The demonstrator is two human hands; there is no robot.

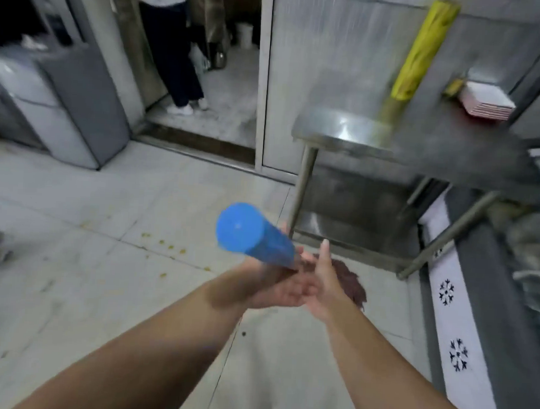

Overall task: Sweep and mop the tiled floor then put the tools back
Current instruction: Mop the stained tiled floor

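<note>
Head view: both hands [302, 282] around blue broom handle [254, 235].

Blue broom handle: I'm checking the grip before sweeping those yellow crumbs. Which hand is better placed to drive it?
Left. The left hand already cradles the blue broom handle, crumbs lying on its side; the right hand is open beside it.

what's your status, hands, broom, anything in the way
Left hand under the blue broom handle, grip unclear; right hand open beside it. Bristles on the tiles. Yellow crumbs unswept; steel table leg close ahead.
</note>
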